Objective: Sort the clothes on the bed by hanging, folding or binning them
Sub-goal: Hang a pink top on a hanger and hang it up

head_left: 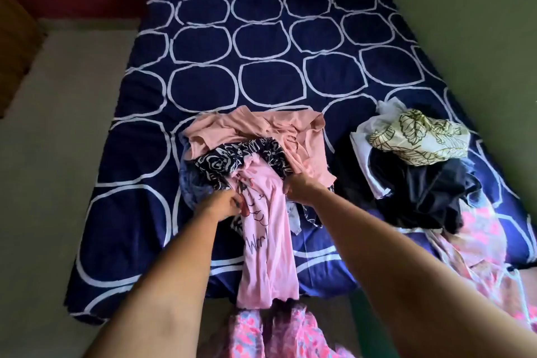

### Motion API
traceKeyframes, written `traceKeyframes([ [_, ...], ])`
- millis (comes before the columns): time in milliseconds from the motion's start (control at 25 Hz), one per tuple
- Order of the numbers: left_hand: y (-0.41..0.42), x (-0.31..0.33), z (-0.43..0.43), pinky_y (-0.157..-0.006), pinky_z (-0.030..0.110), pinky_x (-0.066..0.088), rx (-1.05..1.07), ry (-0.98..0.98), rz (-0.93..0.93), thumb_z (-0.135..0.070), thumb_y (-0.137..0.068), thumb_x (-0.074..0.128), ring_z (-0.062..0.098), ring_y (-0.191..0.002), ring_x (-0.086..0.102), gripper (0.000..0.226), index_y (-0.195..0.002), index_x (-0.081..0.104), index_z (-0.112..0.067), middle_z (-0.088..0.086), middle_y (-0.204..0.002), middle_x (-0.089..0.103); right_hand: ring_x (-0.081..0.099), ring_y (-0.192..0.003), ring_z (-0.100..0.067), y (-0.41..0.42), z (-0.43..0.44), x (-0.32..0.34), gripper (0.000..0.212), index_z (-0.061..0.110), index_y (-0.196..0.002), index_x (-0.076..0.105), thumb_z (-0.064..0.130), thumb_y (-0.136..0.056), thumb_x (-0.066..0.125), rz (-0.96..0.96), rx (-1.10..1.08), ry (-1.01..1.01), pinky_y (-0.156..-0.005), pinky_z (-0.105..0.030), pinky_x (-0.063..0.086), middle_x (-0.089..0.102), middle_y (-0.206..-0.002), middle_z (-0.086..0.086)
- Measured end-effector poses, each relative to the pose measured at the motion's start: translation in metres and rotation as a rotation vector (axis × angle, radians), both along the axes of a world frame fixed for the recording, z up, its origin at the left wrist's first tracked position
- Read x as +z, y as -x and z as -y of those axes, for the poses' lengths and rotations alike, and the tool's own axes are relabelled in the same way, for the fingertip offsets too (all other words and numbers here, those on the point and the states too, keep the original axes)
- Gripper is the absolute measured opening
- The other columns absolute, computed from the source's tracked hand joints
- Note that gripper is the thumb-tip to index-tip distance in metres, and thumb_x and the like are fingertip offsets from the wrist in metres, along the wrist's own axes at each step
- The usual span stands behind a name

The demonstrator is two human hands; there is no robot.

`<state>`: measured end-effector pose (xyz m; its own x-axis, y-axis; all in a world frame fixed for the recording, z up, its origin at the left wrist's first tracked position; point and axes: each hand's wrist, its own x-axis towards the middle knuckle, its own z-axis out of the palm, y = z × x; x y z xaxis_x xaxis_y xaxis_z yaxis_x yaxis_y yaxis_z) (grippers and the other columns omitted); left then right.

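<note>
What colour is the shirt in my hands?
The shirt is light pink with dark printed lettering, clearest in the head view.

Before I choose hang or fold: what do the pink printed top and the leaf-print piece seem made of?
Pink printed top: probably soft matte cotton jersey; it hangs limp over the bed edge. Leaf-print piece: seemingly crisper woven cloth; it holds puffy creases.

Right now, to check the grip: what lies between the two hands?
The pink printed T-shirt, gripped at its edges by left hand and right hand; head view shows it.
</note>
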<state>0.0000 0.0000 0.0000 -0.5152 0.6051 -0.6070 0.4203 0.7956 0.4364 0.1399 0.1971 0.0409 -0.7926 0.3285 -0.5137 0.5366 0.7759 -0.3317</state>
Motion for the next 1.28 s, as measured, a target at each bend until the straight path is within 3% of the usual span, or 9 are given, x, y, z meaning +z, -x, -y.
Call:
traceKeyframes([
  [240, -0.01, -0.089, 0.001, -0.084, 0.033, 0.049, 0.344, -0.119, 0.151, -0.015, -0.084, 0.071, 0.023, -0.092, 0.064, 0.022, -0.103, 0.066, -0.004, 0.011, -0.095, 0.068, 0.061, -0.107, -0.027, -0.003, 0.01, -0.08, 0.033, 0.012, -0.114, 0.063, 0.008, -0.082, 0.058, 0.058, -0.25, 0.082, -0.087, -0.028, 0.046, 0.064, -0.115, -0.011],
  [440, -0.026, -0.127, -0.006, -0.065, 0.025, 0.039, 0.698, -0.119, 0.497, -0.029, -0.091, 0.063, 0.02, -0.089, 0.056, 0.015, -0.096, 0.061, -0.015, 0.006, -0.093, 0.062, 0.057, -0.107, -0.034, 0.002, 0.026, -0.132, 0.056, 0.007, -0.139, 0.034, 0.013, -0.088, 0.057, 0.011, -0.612, 0.269, -0.084, -0.032, 0.043, 0.057, -0.12, -0.017],
  [520, -0.03, -0.136, -0.006, -0.062, 0.026, 0.037, 0.7, -0.185, 0.474, -0.026, -0.089, 0.066, 0.019, -0.082, 0.054, 0.014, -0.094, 0.063, -0.013, 0.007, -0.09, 0.062, 0.058, -0.093, -0.028, 0.005, 0.028, -0.141, 0.047, 0.006, -0.131, 0.042, 0.018, -0.089, 0.057, -0.031, -0.762, 0.305, -0.077, -0.031, 0.042, 0.059, -0.107, -0.015],
  [640, -0.026, -0.135, -0.005, -0.06, 0.029, 0.032, 0.672, -0.216, 0.339, -0.022, -0.087, 0.068, 0.016, -0.07, 0.047, 0.02, -0.094, 0.067, -0.002, 0.007, -0.078, 0.058, 0.056, -0.077, -0.021, 0.013, 0.027, -0.137, 0.014, 0.011, -0.09, 0.062, 0.023, -0.087, 0.055, -0.094, -0.838, 0.309, -0.065, -0.025, 0.039, 0.06, -0.082, -0.007],
  [920, -0.004, -0.04, 0.004, -0.068, 0.029, 0.042, 0.843, -0.364, 0.407, -0.017, -0.088, 0.064, 0.02, -0.073, 0.056, 0.015, -0.073, 0.063, -0.016, 0.006, -0.077, 0.064, 0.043, -0.043, -0.014, 0.028, 0.021, -0.048, 0.018, 0.014, -0.066, 0.047, 0.003, -0.08, 0.049, -0.296, -1.133, 0.76, -0.036, -0.014, 0.03, 0.046, -0.06, -0.004],
  [1000, 0.006, 0.01, 0.001, -0.061, 0.027, 0.041, 0.902, -0.464, 0.467, -0.015, -0.086, 0.061, 0.019, -0.067, 0.056, 0.014, -0.073, 0.064, -0.016, 0.005, -0.074, 0.064, 0.053, -0.048, -0.014, 0.032, 0.016, -0.014, 0.012, 0.011, -0.077, 0.055, 0.017, -0.087, 0.06, -0.314, -1.117, 0.894, -0.04, -0.017, 0.041, 0.055, -0.068, -0.007],
  [1080, 0.017, 0.055, -0.001, -0.062, 0.027, 0.044, 0.889, -0.591, 0.575, -0.015, -0.085, 0.058, 0.019, -0.07, 0.059, 0.013, -0.081, 0.07, -0.016, 0.005, -0.077, 0.067, 0.061, -0.068, -0.018, 0.042, 0.01, 0.011, 0.029, 0.009, -0.089, 0.063, 0.036, -0.082, 0.072, -0.318, -1.047, 0.876, -0.054, -0.023, 0.05, 0.062, -0.085, -0.011],
  [1160, 0.028, 0.094, 0.002, -0.063, 0.026, 0.047, 0.874, -0.651, 0.687, -0.017, -0.085, 0.055, 0.017, -0.068, 0.062, 0.014, -0.084, 0.069, -0.015, 0.003, -0.074, 0.068, 0.06, -0.065, -0.02, 0.05, 0.008, 0.046, 0.019, 0.005, -0.085, 0.065, 0.023, -0.084, 0.07, -0.341, -0.982, 0.843, -0.058, -0.029, 0.05, 0.063, -0.08, -0.012],
  [1280, 0.032, 0.128, 0.013, -0.06, 0.027, 0.042, 0.73, -0.492, 0.772, -0.034, -0.086, 0.055, 0.019, -0.054, 0.057, 0.027, -0.067, 0.063, -0.015, 0.003, -0.061, 0.064, 0.058, -0.056, -0.015, 0.056, 0.013, 0.11, 0.004, 0.001, -0.086, 0.065, 0.004, -0.083, 0.063, -0.487, -0.913, 0.84, -0.054, -0.025, 0.048, 0.063, -0.074, -0.01],
])
